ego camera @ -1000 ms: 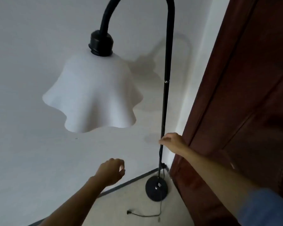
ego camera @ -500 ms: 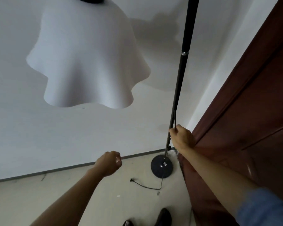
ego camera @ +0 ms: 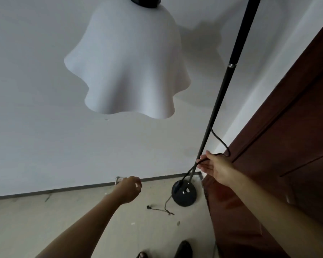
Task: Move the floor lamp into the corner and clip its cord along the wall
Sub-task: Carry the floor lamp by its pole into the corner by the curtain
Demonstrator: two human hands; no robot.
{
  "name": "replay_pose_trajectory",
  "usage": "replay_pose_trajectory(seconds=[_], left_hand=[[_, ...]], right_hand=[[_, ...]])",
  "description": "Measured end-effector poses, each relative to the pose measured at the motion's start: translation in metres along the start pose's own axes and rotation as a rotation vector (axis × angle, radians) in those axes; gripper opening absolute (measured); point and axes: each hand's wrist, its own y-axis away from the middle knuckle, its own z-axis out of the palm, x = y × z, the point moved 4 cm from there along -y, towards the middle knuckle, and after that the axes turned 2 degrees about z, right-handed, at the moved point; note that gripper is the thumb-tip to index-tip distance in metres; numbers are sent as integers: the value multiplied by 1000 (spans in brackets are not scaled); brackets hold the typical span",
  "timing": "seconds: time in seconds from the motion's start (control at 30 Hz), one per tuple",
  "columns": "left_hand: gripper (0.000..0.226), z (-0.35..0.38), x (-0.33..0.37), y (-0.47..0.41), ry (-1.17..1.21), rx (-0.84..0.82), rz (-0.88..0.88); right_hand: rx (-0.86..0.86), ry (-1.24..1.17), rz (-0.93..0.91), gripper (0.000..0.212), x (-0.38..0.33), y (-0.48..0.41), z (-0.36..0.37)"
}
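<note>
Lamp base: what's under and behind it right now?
The base sits on bare floor; behind it are the baseboard and wall corner. The floor beneath it is covered.

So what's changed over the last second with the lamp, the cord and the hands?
The right hand has let go of the lamp pole and taken a loose grip on the cord, pulling a loop of it off the pole towards the door. The left hand, closed as before, has reached towards the wall. The lamp base stays in the corner, plug end on the floor.
</note>
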Motion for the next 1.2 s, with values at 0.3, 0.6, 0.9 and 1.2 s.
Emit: replay_pose_trajectory(seconds=[0.3, 0.6, 0.9, 1.2], left_hand=[[26, 18, 45, 3, 668, -160, -13], [28, 14, 76, -16, 280, -171, 177], [44, 5, 107, -3, 399, -267, 323], [38, 32, 124, 17, 545, -513, 209]], right_hand=[[-245, -402, 53, 37, -57, 83, 52], [-390, -480, -57, 10, -108, 139, 83], [-387, -526, -164, 8, -131, 153, 63], [-262, -684, -274, 43, -149, 153, 42]])
